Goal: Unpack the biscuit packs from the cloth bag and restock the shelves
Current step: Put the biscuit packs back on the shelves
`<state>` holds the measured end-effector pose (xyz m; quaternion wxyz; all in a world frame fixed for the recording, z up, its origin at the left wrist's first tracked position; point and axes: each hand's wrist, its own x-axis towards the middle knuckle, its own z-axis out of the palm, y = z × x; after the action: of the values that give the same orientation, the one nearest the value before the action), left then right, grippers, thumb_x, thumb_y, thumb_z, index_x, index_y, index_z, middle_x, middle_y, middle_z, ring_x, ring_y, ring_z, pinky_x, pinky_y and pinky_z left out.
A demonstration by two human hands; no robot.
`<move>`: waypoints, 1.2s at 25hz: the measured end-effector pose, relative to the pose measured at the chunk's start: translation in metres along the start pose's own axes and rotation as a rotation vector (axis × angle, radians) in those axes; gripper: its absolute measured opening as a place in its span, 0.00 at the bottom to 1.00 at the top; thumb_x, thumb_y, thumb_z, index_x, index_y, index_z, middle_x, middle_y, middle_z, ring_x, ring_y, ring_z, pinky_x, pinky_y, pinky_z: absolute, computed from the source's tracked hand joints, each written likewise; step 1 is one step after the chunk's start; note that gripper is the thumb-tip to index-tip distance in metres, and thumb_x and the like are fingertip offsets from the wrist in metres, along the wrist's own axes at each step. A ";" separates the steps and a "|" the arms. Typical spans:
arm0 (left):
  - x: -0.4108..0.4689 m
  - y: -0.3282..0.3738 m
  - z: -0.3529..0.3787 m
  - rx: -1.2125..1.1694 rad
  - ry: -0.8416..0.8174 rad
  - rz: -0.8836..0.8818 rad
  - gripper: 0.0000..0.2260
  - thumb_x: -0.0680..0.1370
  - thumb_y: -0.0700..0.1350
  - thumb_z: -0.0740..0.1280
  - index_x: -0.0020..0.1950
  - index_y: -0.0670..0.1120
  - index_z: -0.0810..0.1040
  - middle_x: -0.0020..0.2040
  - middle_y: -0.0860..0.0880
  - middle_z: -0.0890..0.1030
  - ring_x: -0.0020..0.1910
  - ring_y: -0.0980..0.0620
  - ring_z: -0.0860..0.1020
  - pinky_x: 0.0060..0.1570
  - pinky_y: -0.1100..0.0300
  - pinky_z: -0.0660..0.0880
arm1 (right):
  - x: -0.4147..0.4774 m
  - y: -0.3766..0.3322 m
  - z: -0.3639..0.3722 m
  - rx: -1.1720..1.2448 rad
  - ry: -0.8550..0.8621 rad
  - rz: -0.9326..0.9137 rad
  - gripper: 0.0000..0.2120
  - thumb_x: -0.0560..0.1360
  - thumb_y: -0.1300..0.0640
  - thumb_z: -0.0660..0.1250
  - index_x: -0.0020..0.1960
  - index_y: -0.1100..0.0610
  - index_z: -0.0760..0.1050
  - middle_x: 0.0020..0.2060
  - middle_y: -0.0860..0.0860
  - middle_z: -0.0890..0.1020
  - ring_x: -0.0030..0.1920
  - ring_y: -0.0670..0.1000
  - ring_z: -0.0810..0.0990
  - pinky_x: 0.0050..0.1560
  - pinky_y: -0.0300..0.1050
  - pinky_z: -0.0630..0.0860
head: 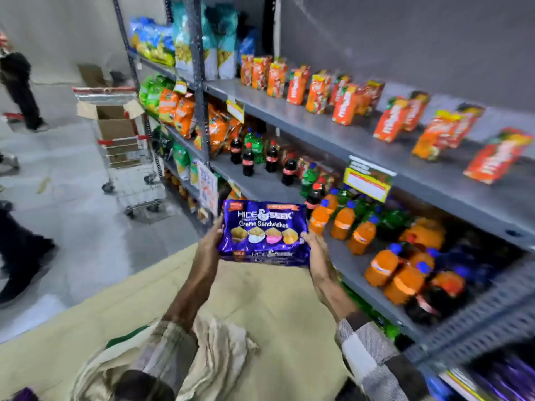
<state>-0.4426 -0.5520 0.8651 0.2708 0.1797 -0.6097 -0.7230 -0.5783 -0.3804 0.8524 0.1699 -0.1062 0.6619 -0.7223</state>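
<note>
I hold a stack of purple Hide & Seek biscuit packs [264, 231] out in front of me at about the height of the drinks shelf. My left hand [210, 237] grips its left edge and my right hand [314, 246] grips its right edge. Below my arms the beige cloth bag [260, 308] spreads wide, its bunched mouth near my left sleeve. More purple packs [503, 377] lie on the lowest shelf at the bottom right, blurred.
Grey metal shelves [333, 134] run along my right: orange snack packs on top, cola, green and orange soda bottles [341, 222] below. A shopping trolley with an open carton [115, 125] stands at the left. People's legs show at the far left.
</note>
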 end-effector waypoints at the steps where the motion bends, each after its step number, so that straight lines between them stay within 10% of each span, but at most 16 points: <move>1: -0.009 0.018 0.011 -0.025 -0.044 0.042 0.16 0.81 0.43 0.58 0.67 0.47 0.74 0.46 0.58 0.85 0.43 0.63 0.83 0.40 0.72 0.76 | -0.015 -0.020 -0.012 -0.004 0.032 -0.069 0.16 0.76 0.49 0.64 0.63 0.48 0.78 0.62 0.45 0.81 0.64 0.51 0.77 0.64 0.52 0.75; 4: -0.035 0.067 0.064 -0.157 -0.152 0.112 0.20 0.75 0.42 0.61 0.67 0.49 0.75 0.62 0.51 0.81 0.61 0.50 0.79 0.56 0.63 0.78 | -0.076 -0.086 -0.064 0.032 0.161 -0.209 0.27 0.73 0.47 0.63 0.71 0.45 0.70 0.69 0.49 0.74 0.68 0.52 0.74 0.69 0.57 0.70; 10: -0.114 0.126 0.202 -0.275 -0.430 0.288 0.12 0.81 0.39 0.59 0.60 0.47 0.78 0.52 0.53 0.85 0.49 0.53 0.83 0.51 0.56 0.79 | -0.189 -0.174 -0.187 0.064 0.358 -0.333 0.15 0.75 0.50 0.60 0.60 0.41 0.73 0.63 0.50 0.80 0.62 0.53 0.79 0.65 0.54 0.73; 20: -0.225 0.132 0.430 -0.315 -0.764 0.242 0.19 0.75 0.47 0.70 0.65 0.52 0.77 0.63 0.48 0.81 0.64 0.44 0.78 0.65 0.48 0.73 | -0.302 -0.237 -0.405 0.036 0.707 -0.295 0.13 0.82 0.50 0.54 0.64 0.40 0.69 0.58 0.49 0.82 0.56 0.52 0.83 0.61 0.58 0.77; 30: -0.213 0.093 0.566 -0.179 -0.681 0.114 0.17 0.82 0.40 0.56 0.67 0.53 0.76 0.54 0.49 0.85 0.47 0.54 0.84 0.49 0.51 0.79 | -0.261 -0.255 -0.502 -0.363 0.836 -0.162 0.19 0.80 0.41 0.48 0.70 0.36 0.61 0.62 0.53 0.76 0.62 0.57 0.75 0.65 0.60 0.71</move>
<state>-0.5928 0.0117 1.0497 0.1065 -0.1306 -0.6081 -0.7758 -0.5546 0.1989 1.0734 -0.1899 0.1150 0.7791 -0.5863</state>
